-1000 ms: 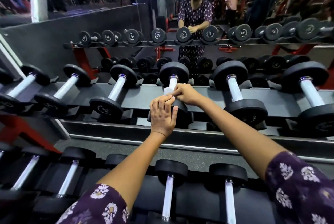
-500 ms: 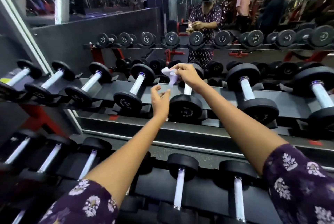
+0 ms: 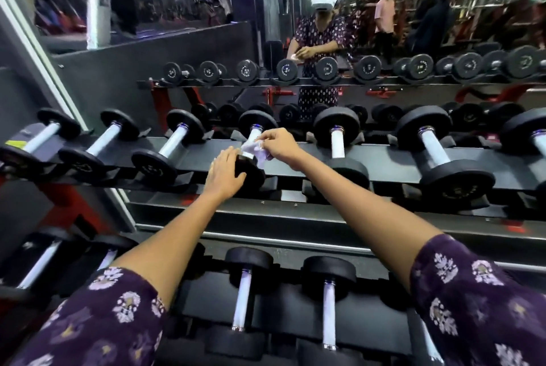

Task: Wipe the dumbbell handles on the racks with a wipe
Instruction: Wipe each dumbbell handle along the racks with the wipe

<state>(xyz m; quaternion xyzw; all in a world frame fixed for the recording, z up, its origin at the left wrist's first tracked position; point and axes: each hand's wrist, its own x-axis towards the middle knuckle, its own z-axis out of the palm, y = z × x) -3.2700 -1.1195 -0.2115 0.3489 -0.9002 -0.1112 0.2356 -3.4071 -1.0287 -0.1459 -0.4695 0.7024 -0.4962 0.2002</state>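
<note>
Soft white wipe (image 3: 253,150) pinched in the right hand (image 3: 279,145), laid on a dumbbell handle (image 3: 254,136) of the upper rack (image 3: 384,155).

Right fingers clamp the limp wipe, which should wrap a smooth, stiff bar easily. Left hand (image 3: 226,175) rests with fingers together on the near weight head (image 3: 251,173); likely heavy, so steady it there, not lift.

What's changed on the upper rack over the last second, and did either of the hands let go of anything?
Both hands moved one dumbbell leftward. The right hand lifted the wipe off the previous handle and now holds it against the next dumbbell's handle. The left hand left the previous weight head and now rests on this dumbbell's near head. The wipe was never released.
</note>
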